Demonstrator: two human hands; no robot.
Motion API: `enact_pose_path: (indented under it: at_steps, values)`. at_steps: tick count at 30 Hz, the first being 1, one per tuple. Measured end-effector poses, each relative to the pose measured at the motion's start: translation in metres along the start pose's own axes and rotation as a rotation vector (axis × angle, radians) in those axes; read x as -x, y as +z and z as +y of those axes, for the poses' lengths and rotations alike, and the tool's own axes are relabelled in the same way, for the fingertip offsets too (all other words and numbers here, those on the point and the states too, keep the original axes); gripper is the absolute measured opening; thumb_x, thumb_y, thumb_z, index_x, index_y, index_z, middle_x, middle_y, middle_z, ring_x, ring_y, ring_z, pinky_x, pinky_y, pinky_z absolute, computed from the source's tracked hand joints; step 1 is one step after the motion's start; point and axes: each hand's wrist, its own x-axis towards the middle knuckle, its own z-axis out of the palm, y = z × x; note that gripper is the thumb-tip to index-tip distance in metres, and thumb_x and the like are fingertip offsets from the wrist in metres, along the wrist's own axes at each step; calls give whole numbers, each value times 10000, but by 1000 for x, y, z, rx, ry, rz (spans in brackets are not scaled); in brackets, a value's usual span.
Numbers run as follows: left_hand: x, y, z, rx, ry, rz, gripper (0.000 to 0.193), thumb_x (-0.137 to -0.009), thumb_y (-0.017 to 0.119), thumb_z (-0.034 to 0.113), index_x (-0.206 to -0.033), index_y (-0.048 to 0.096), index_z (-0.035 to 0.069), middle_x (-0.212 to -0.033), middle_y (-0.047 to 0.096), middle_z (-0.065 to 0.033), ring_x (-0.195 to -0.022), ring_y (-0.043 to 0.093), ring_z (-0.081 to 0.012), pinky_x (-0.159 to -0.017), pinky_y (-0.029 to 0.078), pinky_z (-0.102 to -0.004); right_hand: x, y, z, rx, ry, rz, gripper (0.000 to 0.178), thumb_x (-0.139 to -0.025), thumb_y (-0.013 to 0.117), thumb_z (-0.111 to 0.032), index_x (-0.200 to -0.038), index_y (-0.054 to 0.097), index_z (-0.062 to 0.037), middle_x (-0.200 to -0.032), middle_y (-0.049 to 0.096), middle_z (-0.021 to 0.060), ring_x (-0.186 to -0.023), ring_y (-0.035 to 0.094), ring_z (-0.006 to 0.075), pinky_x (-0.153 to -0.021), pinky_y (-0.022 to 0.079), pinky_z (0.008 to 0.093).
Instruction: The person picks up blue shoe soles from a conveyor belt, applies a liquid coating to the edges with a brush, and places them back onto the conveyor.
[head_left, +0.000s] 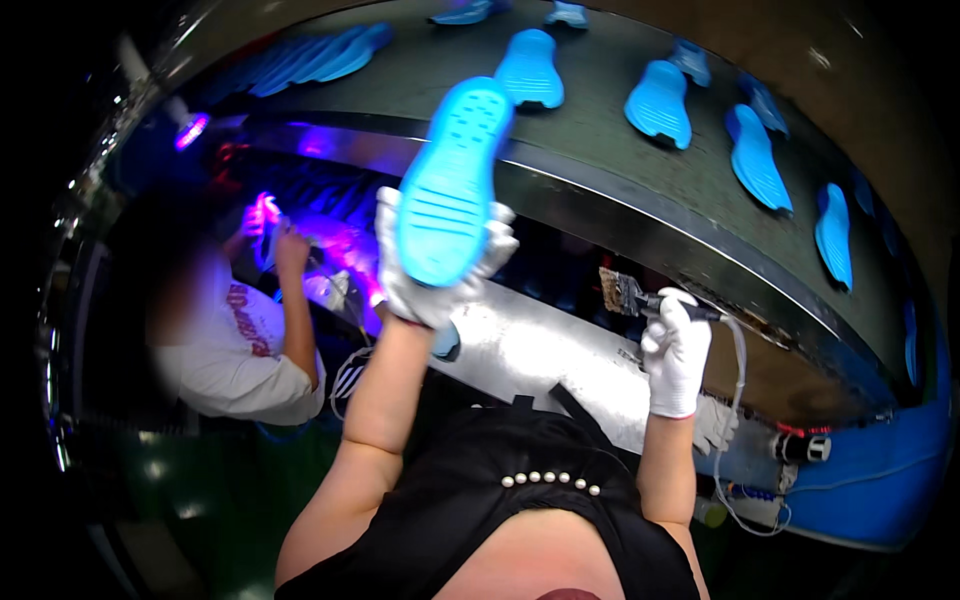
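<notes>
A bright blue shoe sole (pixel 452 190) is held up in front of the belt by my left hand (pixel 408 300), which wears a white glove. Its grooved face is toward me, and the gloved fingers wrap its lower half from behind, partly hidden. In my right hand (pixel 678 355), also gloved in white, is a brush (pixel 622 292) with worn, brownish bristles pointing left. A pale hose (pixel 741 370) runs down from the brush handle's end. The brush and the sole are well apart.
Several blue soles (pixel 660 103) lie on a dark belt (pixel 590 125) with a metal edge. Below it is a shiny metal worktop (pixel 520 335). Loose gloves (pixel 714 424) lie right. At left, a co-worker (pixel 250 335) handles something under purple light.
</notes>
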Motion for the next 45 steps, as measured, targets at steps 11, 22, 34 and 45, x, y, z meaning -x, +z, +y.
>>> enact_pose_path:
  at_steps: [11,22,34,45]
  values:
    - [10,-13,-77,-116,132,-156,1020,-831,385,789,-1449,284,-17,-1348,459,-279,-1118,575,-410,-992,460,-555,47,87,-20,1044,-895,-537,283,-702,799,-11,-949,679,-77,-798,676,101,-700,683,265,-683,548,301]
    - [23,-11,-106,-120,44,-141,1032,-823,272,837,-1469,262,33,-1359,459,-206,-1206,464,-357,-1085,339,-477,39,95,-34,882,-939,-588,270,-724,773,-51,-971,671,-94,-841,666,84,-669,656,206,-611,533,300]
    - [17,20,-100,-112,179,140,1005,-848,304,795,-1445,321,-13,-1343,492,-266,-1107,597,-360,-960,496,-469,34,91,-18,456,-551,-374,214,-800,708,41,-999,651,-15,-855,684,69,-710,649,127,-664,536,271]
    - [16,0,-109,-31,175,86,963,-861,394,746,-1457,292,-3,-1330,499,-271,-1114,589,-382,-906,531,-452,17,96,-23,1179,-860,-549,137,-824,655,-85,-956,657,-51,-742,648,46,-619,633,126,-564,509,263]
